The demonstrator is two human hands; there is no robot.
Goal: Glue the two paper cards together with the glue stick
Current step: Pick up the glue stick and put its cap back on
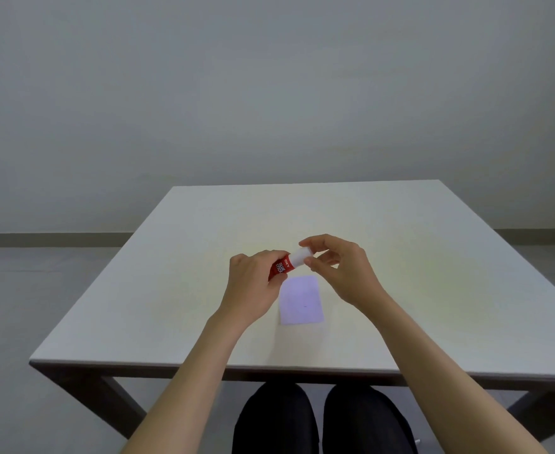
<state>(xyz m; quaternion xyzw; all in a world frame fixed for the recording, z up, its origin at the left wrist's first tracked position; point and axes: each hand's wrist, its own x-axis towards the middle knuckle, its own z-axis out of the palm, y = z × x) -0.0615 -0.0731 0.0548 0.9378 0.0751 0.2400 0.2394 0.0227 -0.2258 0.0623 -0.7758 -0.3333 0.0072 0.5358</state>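
Note:
A red glue stick (284,267) with a white cap is held a little above the table, lying almost level. My left hand (254,283) wraps around its red body. The thumb and fingers of my right hand (338,267) pinch the white cap (300,256) at the right end. Just below both hands a pale lilac paper card (300,299) lies flat on the table. I see only this one card shape; whether a second card lies under it I cannot tell.
The light table (433,290) reaches from its near edge (269,367) to a far edge at the grey wall. My knees in dark trousers (318,421) show under the near edge. Grey floor lies to the left and right.

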